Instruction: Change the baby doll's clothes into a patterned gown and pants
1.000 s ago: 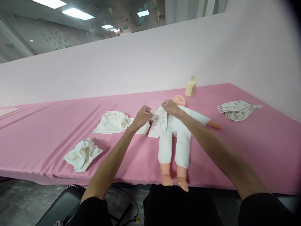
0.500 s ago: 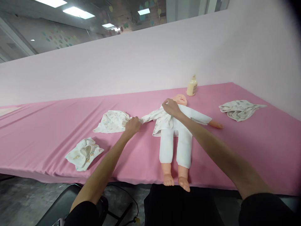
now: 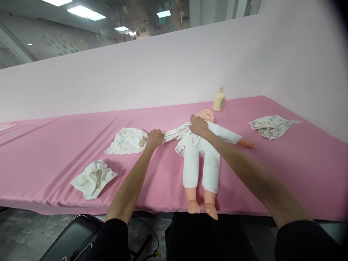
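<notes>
A baby doll (image 3: 201,163) in a white one-piece lies on its back on the pink mat (image 3: 54,145), feet toward me. A printed white baby shirt (image 3: 182,138) lies partly over its chest. My left hand (image 3: 154,137) grips the end of the shirt's sleeve, stretched out to the doll's left. My right hand (image 3: 199,125) pinches the shirt at the doll's shoulder, just below its head.
A folded printed garment (image 3: 126,140) lies just left of my left hand, another bundle (image 3: 94,177) nearer the mat's front edge. A crumpled cloth (image 3: 272,126) lies at the right. A cream bottle (image 3: 219,100) stands by the pink wall. A black chair (image 3: 70,239) is below left.
My left hand moved left, drawing the shirt's sleeve out straight from the doll; the shirt front now lies flatter. My right hand stayed at the doll's shoulder.
</notes>
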Demonstrator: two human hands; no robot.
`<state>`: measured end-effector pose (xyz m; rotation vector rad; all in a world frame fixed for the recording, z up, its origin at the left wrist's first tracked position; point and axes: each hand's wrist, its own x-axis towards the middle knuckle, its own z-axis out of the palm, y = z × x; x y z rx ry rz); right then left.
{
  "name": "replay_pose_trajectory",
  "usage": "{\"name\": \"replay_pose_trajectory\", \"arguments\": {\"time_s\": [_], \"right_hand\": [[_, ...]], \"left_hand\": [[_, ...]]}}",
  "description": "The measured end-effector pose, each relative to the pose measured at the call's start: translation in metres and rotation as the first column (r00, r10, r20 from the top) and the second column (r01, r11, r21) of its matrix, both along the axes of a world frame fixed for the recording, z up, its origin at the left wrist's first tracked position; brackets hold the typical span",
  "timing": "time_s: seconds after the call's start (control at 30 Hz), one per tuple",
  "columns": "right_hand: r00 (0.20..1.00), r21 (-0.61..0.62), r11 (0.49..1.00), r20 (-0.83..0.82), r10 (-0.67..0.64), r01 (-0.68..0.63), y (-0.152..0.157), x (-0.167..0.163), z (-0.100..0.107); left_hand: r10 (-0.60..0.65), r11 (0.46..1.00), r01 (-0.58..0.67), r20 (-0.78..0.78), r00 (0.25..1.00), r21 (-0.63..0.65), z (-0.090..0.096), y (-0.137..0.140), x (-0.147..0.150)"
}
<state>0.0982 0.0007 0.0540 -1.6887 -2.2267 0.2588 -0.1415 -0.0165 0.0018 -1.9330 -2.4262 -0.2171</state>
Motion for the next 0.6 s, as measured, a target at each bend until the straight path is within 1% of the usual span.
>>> {"name": "replay_pose_trajectory", "arguments": {"time_s": [0.03,0.1,0.13,0.2,0.23,0.3,0.37,0.47,0.5,0.53,0.57,0.6], "right_hand": [[1.000,0.005,1.000,-0.010,-0.008,0.008,-0.001,0.000,0.000],[1.000,0.020,1.000,-0.019,-0.023,0.024,-0.004,0.000,0.000],[0.999,0.030,0.999,-0.018,-0.031,0.032,-0.006,0.000,0.000],[0.999,0.051,0.998,-0.007,-0.045,0.045,-0.009,-0.002,-0.001],[0.999,0.059,0.997,0.001,-0.047,0.046,-0.011,-0.002,-0.002],[1.000,0.072,0.997,0.013,-0.024,0.023,-0.017,-0.003,-0.004],[0.999,0.095,0.995,0.002,0.039,-0.039,-0.026,0.001,-0.008],[0.981,0.187,0.974,-0.121,0.152,-0.128,-0.040,0.023,-0.018],[0.968,0.228,0.966,-0.188,0.164,-0.120,-0.043,0.037,-0.024],[0.955,0.255,0.964,-0.258,0.148,-0.081,-0.046,0.055,-0.030],[0.945,0.271,0.963,-0.312,0.099,-0.011,-0.048,0.077,-0.036],[0.942,0.279,0.958,-0.333,0.026,0.072,-0.049,0.101,-0.044]], "left_hand": [[-0.005,1.000,0.005,-0.002,1.000,0.026,0.000,-0.004,0.002],[-0.052,0.991,0.050,0.013,0.999,0.121,-0.001,-0.012,0.007],[-0.100,0.979,0.093,0.030,0.995,0.184,0.000,-0.015,0.009],[-0.227,0.934,0.195,0.076,0.971,0.298,0.000,-0.021,0.017],[-0.292,0.910,0.244,0.101,0.951,0.335,0.001,-0.023,0.021],[-0.397,0.876,0.320,0.164,0.903,0.360,0.004,-0.023,0.033],[-0.464,0.864,0.370,0.252,0.849,0.342,0.010,-0.019,0.047],[-0.481,0.877,0.428,0.370,0.795,0.219,0.019,-0.010,0.067],[-0.483,0.875,0.451,0.384,0.787,0.177,0.021,-0.007,0.072],[-0.487,0.871,0.468,0.389,0.782,0.148,0.023,-0.004,0.076],[-0.491,0.867,0.480,0.393,0.778,0.135,0.024,-0.002,0.079],[-0.492,0.866,0.481,0.398,0.775,0.133,0.025,0.000,0.082]]}}
